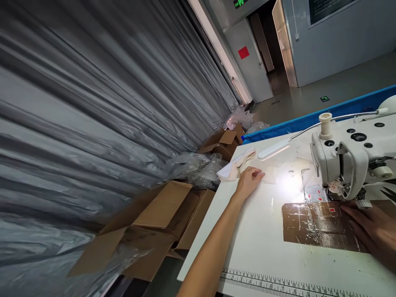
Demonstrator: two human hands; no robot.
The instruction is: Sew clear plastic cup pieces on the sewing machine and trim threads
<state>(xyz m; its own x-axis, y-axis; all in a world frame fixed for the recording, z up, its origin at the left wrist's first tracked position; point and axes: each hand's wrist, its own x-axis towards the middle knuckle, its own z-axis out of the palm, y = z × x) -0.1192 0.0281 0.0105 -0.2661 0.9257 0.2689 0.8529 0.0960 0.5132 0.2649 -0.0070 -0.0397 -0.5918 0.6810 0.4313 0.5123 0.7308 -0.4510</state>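
Observation:
My left hand (249, 181) rests on the white sewing table's left part, its fingers curled and pressed together at the edge of a cream fabric piece (238, 167). A pale, thin strip (270, 175) lies just right of the fingertips. My right hand (373, 227) lies low beside the needle area of a white sewing machine (331, 154), fingers stretched out over a brown taped sheet (312, 227). A small cream ruffled bit (335, 187) sits by the presser foot, which is partly hidden. Part of the right hand is dim.
A lit lamp (275, 149) on a bendable neck glares on the tabletop. A ruler strip (262, 282) runs along the near edge. Dark scissor-like blades (388, 194) show at far right. Open cardboard boxes (163, 206) and clear plastic bags (194, 167) stand left, below a grey curtain (108, 82).

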